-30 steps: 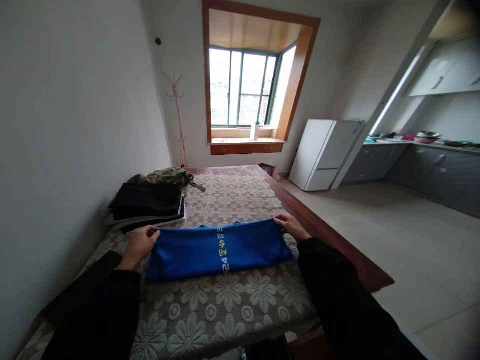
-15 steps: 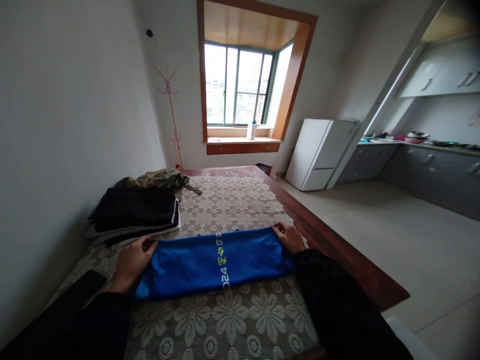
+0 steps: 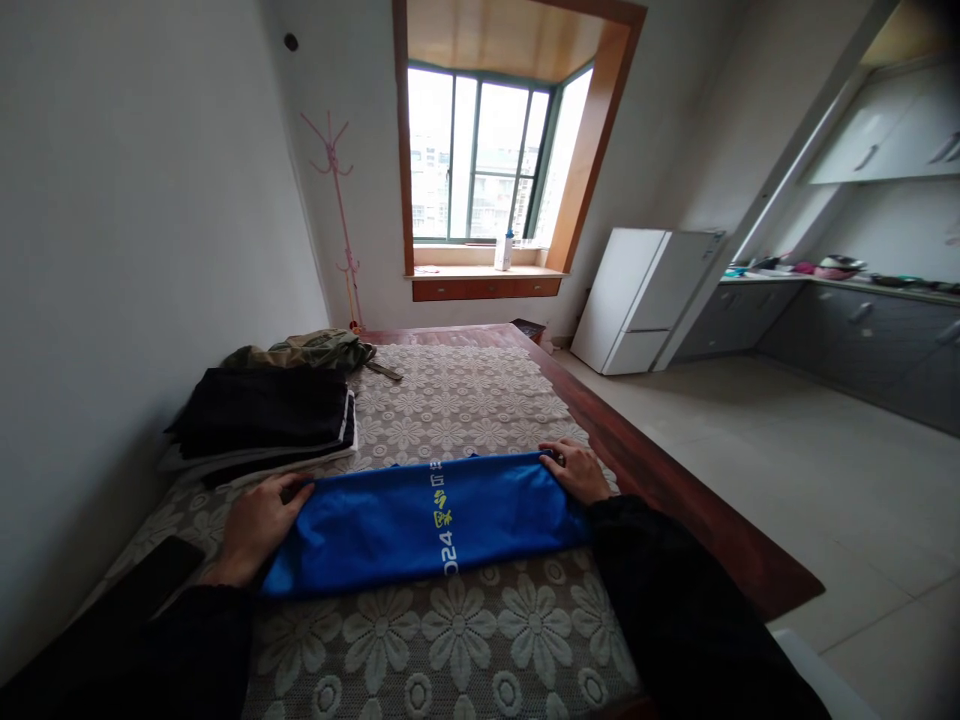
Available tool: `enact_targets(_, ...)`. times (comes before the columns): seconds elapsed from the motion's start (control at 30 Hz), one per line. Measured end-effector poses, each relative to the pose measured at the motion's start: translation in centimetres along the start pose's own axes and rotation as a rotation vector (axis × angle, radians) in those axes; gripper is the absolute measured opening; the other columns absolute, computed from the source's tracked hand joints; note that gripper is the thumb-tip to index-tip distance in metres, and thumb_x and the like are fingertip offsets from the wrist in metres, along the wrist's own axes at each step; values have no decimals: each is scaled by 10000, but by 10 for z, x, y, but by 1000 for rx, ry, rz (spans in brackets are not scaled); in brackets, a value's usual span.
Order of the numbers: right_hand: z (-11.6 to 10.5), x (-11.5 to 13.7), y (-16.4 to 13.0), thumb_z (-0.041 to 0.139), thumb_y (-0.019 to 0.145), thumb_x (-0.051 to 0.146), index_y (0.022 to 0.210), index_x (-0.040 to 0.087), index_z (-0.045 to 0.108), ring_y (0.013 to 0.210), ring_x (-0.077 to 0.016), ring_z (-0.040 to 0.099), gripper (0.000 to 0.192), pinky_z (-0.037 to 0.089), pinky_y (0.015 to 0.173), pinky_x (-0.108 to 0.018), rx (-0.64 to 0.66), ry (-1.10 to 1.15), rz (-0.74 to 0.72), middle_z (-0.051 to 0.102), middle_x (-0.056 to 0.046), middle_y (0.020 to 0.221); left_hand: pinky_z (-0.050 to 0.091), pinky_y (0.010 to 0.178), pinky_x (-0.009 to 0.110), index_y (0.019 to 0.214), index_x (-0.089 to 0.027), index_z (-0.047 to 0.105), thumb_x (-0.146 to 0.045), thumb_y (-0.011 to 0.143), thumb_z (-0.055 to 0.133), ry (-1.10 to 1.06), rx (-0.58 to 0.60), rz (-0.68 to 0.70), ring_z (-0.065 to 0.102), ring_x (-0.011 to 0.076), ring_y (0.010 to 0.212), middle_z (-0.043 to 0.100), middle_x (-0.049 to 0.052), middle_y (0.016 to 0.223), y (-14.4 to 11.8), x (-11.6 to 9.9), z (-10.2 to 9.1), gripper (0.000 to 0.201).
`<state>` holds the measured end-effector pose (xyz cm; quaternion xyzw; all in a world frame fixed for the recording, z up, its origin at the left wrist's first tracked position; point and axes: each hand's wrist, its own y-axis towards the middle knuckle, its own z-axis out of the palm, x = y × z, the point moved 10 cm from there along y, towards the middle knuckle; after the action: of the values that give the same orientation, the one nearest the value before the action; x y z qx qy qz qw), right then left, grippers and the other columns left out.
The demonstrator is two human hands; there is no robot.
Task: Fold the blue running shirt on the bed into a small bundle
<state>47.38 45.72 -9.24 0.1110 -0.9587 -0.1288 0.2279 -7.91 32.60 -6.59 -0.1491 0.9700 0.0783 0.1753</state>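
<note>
A blue shirt (image 3: 360, 530), folded into a long flat strip with white and yellow print across its middle, lies on a lace tablecloth (image 3: 382, 640). At its far left corner, my left hand (image 3: 259, 520) is closed, thumb and fingers pinching the fabric. My right hand (image 3: 577, 473) grips the far right corner, its fingertips bent at the edge of the cloth. Both arms are in dark sleeves. The underside of the shirt is hidden.
Behind my left hand sits a stack of folded dark clothes (image 3: 262, 410), with an olive-green garment (image 3: 307, 350) beyond it. A dark flat object (image 3: 172, 570) lies by my left forearm. The reddish wooden table edge (image 3: 675, 500) runs along the right. Further off stand a pink coat rack (image 3: 341, 220) and a white refrigerator (image 3: 637, 290).
The right hand's fingers have shifted slightly and loosened a little at the corner. The left hand and the shirt stay nearly in place. My view has tilted slightly downward.
</note>
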Motion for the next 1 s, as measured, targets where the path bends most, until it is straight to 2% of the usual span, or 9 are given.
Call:
enact_targets(0.17, 1, 4, -1, 581, 931, 401, 1065, 253, 767, 1011, -255, 676, 273, 448, 974, -410, 16, 10, -8, 733, -68, 1067, 502, 924, 372, 1186, -287, 749, -505, 924, 434, 19, 39, 65, 704, 295, 1097, 740, 65, 1274, -1, -5, 2, 464)
enact_targets(0.3, 2, 9, 1, 554, 941, 363, 1050, 260, 763, 1047, -252, 671, 257, 448, 988, -394, 21, 47, -40, 732, -65, 1087, 506, 841, 349, 1148, -272, 714, -486, 929, 435, 50, 59, 49, 720, 280, 1026, 769, 65, 1159, -1, -6, 2, 414)
enact_targets(0.43, 4, 9, 2, 560, 935, 347, 990, 239, 751, 1040, -254, 672, 227, 456, 970, -384, 28, 38, -34, 738, -72, 1075, 500, 783, 339, 1111, -257, 675, -481, 935, 428, 60, 35, 39, 727, 274, 956, 775, 66, 1065, -2, -8, 0, 377)
enact_targets(0.6, 1, 2, 1, 579, 924, 337, 950, 230, 731, 1031, -251, 681, 187, 450, 958, -385, -4, 14, 44, 758, -70, 1047, 500, 768, 345, 1071, -235, 667, -476, 942, 406, 53, -16, 20, 725, 278, 944, 771, 84, 1051, -4, -10, -5, 378)
enact_targets(0.87, -1, 3, 0, 520, 938, 312, 996, 235, 735, 1060, -251, 675, 236, 433, 995, -406, -9, 30, 37, 757, -75, 1108, 510, 925, 347, 1115, -257, 720, -442, 950, 425, -25, -71, 37, 695, 269, 1102, 755, 61, 1230, -7, -10, -10, 385)
enact_targets(1.0, -2, 0, -1, 533, 925, 340, 1016, 219, 728, 978, -245, 681, 247, 456, 931, -383, -21, 15, 58, 753, -72, 988, 520, 927, 355, 1194, -228, 695, -413, 945, 447, -15, -99, 45, 695, 269, 1083, 748, 82, 1214, -9, -13, -14, 397)
